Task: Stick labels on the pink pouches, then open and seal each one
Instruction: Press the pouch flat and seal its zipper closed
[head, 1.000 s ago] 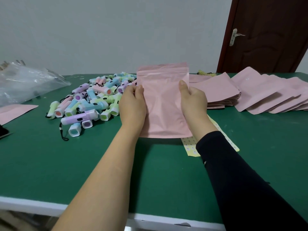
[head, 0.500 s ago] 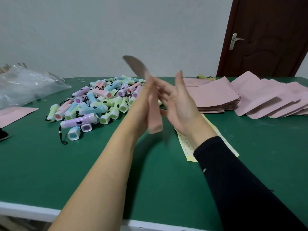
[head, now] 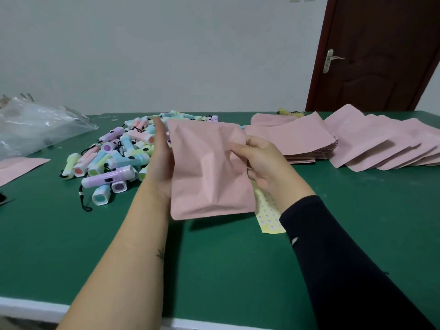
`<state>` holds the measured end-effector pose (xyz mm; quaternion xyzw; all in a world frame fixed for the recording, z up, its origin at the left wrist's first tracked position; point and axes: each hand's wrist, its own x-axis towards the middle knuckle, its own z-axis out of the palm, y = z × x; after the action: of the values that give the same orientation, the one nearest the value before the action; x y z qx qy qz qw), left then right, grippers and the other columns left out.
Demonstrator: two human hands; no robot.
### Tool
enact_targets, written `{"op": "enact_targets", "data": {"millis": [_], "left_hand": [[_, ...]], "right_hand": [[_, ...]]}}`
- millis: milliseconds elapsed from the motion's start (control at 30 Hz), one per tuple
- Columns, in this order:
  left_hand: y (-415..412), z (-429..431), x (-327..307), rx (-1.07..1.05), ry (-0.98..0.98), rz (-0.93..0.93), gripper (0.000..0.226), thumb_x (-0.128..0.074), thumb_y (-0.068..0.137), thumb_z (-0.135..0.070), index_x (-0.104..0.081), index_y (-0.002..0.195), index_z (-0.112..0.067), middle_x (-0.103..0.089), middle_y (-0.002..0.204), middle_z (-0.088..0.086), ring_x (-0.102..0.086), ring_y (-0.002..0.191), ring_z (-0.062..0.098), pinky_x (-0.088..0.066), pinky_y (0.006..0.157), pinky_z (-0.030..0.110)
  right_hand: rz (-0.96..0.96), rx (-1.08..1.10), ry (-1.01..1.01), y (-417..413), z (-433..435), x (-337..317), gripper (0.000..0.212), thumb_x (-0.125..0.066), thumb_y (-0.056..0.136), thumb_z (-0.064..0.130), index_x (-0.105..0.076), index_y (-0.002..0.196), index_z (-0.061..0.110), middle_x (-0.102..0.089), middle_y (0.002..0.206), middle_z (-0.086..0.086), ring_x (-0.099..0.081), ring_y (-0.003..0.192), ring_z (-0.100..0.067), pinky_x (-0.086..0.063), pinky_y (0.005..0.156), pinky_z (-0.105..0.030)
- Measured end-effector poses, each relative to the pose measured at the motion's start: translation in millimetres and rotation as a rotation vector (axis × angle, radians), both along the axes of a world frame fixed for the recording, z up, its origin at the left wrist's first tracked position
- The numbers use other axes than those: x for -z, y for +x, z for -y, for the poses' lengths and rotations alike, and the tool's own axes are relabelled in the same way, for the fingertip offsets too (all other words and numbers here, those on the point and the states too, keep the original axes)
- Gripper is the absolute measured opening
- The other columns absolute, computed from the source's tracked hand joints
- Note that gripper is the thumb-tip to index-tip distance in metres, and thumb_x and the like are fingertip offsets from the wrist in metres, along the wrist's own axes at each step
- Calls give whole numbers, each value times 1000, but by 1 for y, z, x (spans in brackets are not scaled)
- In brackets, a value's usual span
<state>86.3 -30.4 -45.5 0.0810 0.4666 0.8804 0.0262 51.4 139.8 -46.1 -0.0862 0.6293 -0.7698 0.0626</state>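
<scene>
I hold one pink pouch (head: 207, 170) upright above the green table (head: 71, 246), its plain face crumpled and turned to me. My left hand (head: 159, 160) lies flat along the pouch's left edge with straight fingers pointing up; its thumb is hidden. My right hand (head: 262, 160) pinches the pouch's right edge with curled fingers. A yellow label sheet (head: 269, 215) lies on the table under my right wrist. A stack of pink pouches (head: 297, 139) sits behind my right hand, and more pouches (head: 381, 148) are fanned out to the right.
A pile of pastel mini flashlights (head: 114, 153) lies left of my hands. A clear plastic bag (head: 35, 127) and a single pink pouch (head: 16, 165) are at the far left. A dark wooden door (head: 381, 55) stands behind the table's right end.
The pouch was held facing me with its zip strip on top, then swung edge-on between my hands. Now its other, crumpled face is towards me and my right hand pinches its edge.
</scene>
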Motion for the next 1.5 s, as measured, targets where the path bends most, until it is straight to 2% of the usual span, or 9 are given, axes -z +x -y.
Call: {"op": "enact_targets", "data": {"millis": [233,433,700,833,933,1033,1167,1267,1500], "left_hand": [[-9,4,3,-198,-91,27,20,-59,92,-15,-79,90,-11,-77,96,7,-74,86,20,-60,66,32],[-10,0,1,-157,-149,15,22,-63,88,-18,-67,108,-13,-75,99,5,-72,89,20,-60,73,33],[-16,-3,2,-185,-372,181,16,-53,98,-9,-66,108,-8,-76,88,4,-72,76,18,-61,68,32],[-23,13,10,-597,-1022,189,20,-64,91,-15,-65,110,-10,-69,100,6,-61,78,19,-51,70,32],[-26,13,16,-736,-1452,212,50,-60,92,-19,-47,140,-9,-58,129,15,-56,111,31,-46,85,38],[-25,-3,16,-872,-1560,-28,49,-57,94,-21,-48,142,-15,-54,139,12,-47,128,33,-40,100,41],[-19,-61,23,-335,-1493,-420,47,-62,94,-38,-55,138,-25,-56,141,-6,-48,131,14,-33,101,23],[-20,-85,35,16,-1751,-407,66,-57,91,-56,-39,149,-29,-44,151,-4,-38,139,19,-31,113,40],[-23,-77,38,22,-1852,-294,43,-46,102,-40,-41,145,-36,-56,138,-9,-47,131,19,-29,113,44]], "right_hand": [[-113,-13,-27,-1,-9,-7,25,-64,90,10,-64,114,17,-73,101,-6,-71,85,-18,-58,76,-33],[-198,211,39,-1,-8,-5,12,-59,92,4,-66,96,13,-68,106,-23,-60,90,-23,-45,100,-51],[22,281,113,-15,-19,2,31,-57,94,26,-57,124,16,-65,119,-1,-64,101,-14,-53,91,-35],[-20,181,487,-19,-39,2,25,-54,94,16,-61,118,22,-65,110,3,-63,83,-6,-48,67,-24],[-173,155,804,-19,-60,9,29,-53,96,16,-60,122,26,-60,115,8,-58,97,-7,-41,75,-22],[-145,-32,1077,-16,-85,18,33,-54,96,19,-58,126,30,-58,126,12,-52,105,-6,-41,93,-27],[-93,-176,1151,-10,-104,19,55,-44,93,-2,-49,140,27,-51,140,15,-46,119,0,-29,102,-21],[-90,-158,1107,-9,-110,22,68,-36,87,-14,-46,141,27,-49,144,12,-42,132,-2,-30,106,-22],[-125,-209,1228,-10,-131,26,58,-66,88,29,-44,142,35,-40,149,12,-41,133,-10,-32,111,-31]]}}
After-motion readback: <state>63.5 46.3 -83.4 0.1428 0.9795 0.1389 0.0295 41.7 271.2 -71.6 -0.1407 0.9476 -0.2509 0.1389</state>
